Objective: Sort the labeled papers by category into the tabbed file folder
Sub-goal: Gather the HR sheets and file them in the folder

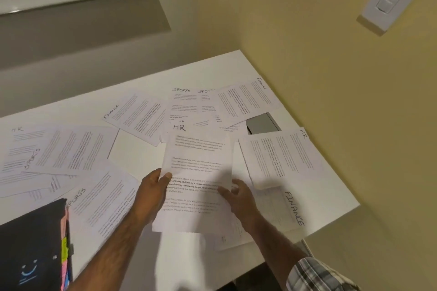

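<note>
Folder [33,243] contents hidden | left hand [152,190] pinches HR paper [198,160] | right hand [241,198] grip unclear

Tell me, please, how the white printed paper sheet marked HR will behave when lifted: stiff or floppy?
Probably floppy and light: the white printed paper sheet marked HR looks thin, with the left hand and right hand at opposite edges. It may slide easily on the loose white sheets beneath.
</note>
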The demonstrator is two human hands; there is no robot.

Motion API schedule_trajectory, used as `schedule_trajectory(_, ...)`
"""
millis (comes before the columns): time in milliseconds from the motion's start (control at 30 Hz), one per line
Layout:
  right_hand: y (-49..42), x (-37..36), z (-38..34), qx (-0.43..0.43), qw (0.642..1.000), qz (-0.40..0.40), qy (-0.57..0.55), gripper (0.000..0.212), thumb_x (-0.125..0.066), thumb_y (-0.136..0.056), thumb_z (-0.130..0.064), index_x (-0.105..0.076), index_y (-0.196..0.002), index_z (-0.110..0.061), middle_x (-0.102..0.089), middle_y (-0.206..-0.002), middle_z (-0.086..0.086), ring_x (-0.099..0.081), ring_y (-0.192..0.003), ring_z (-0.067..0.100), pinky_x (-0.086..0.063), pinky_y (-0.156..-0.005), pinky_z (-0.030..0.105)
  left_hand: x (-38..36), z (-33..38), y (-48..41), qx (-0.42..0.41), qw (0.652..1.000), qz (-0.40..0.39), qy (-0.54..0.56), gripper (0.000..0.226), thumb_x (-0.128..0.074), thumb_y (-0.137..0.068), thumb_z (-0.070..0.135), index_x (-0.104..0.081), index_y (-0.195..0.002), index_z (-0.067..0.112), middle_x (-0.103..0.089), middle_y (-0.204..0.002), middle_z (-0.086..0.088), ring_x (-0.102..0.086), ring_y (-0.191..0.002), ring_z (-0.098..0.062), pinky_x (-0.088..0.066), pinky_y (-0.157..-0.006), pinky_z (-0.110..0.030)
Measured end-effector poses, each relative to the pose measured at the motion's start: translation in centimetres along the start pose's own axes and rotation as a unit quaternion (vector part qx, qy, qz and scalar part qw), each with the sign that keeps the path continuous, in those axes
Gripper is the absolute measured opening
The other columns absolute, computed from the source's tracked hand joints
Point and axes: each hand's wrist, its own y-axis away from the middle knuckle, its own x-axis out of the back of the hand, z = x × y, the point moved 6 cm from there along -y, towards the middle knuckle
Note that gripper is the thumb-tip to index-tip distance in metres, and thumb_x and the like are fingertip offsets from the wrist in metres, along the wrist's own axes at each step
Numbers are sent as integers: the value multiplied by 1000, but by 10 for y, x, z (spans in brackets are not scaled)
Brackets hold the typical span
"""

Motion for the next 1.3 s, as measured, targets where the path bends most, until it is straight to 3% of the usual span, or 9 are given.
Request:
schedule_trajectory(100,4,-9,-19,-8,997,-13,-72,6,-70,-92,-20,-71,-91,-13,-72,-85,1,-66,-72,15,-48,-50,19,3,1,-4,25,998,-27,53,21,-52,-104,11,-68,-113,3,-78,-106,-11,-75,-97,-28,-59,-82,-36)
schedule_trajectory(200,4,3,-36,29,997,49,-53,27,-65,-94,-12,-59,-67,-17,-57,-63,-5,-52,-61,14,-38,-43,12,4,-10,-21,25,999,-20,14,30,-58,-101,35,-68,-95,6,-75,-95,-6,-71,-84,-25,-50,-84,-36)
schedule_trajectory(333,-5,30,-46,47,994,102,-8,33,-66,-93,-10,-53,-63,-16,-53,-62,-2,-49,-62,17,-40,-53,24,-2,-21,-50,37,995,58,-76,28,-61,-95,27,-60,-74,10,-61,-70,-5,-52,-63,-20,-42,-62,-34)
schedule_trajectory(467,-13,62,-42,46,991,127,5,24,-63,-95,-13,-63,-72,-6,-63,-71,7,-53,-65,20,-40,-56,29,-14,-29,-84,32,969,92,-226,9,-68,-89,23,-70,-91,14,-71,-98,-3,-66,-96,-24,-47,-78,-30)
schedule_trajectory(633,-28,87,-36,36,989,137,42,20,-61,-96,-10,-63,-80,1,-67,-83,14,-58,-69,26,-46,-62,34,-24,-34,-109,59,951,137,-270,37,-67,-86,39,-66,-115,16,-62,-116,-6,-63,-109,-28,-54,-92,-40)
schedule_trajectory(733,-36,89,-36,29,989,134,53,24,-61,-97,-10,-60,-74,-2,-64,-77,12,-52,-64,22,-40,-57,29,-35,-18,-109,14,966,141,-217,30,-56,-90,44,-70,-94,17,-69,-102,-3,-67,-98,-27,-57,-84,-43)
schedule_trajectory(867,-44,75,-42,27,994,100,21,17,-63,-97,-14,-71,-83,-9,-73,-83,7,-69,-76,26,-49,-59,32,-68,-7,-93,87,993,-77,-7,55,-58,-92,64,-74,-109,15,-75,-103,-12,-70,-90,-28,-55,-77,-38)
schedule_trajectory(967,-51,66,-47,31,995,99,7,25,-66,-96,-22,-68,-85,0,-72,-82,14,-70,-77,25,-52,-60,28,-73,3,-76,60,985,-154,46,41,-62,-97,45,-74,-114,10,-75,-111,-16,-72,-104,-34,-56,-95,-48)
schedule_trajectory(1300,-69,46,-68,32,996,76,-36,38,-57,-100,-41,-70,-76,-14,-69,-73,5,-64,-64,16,-54,-60,31,-56,-7,-79,29,998,-30,41,36,-67,-96,22,-66,-127,5,-76,-113,-1,-70,-110,-22,-45,-109,-43)
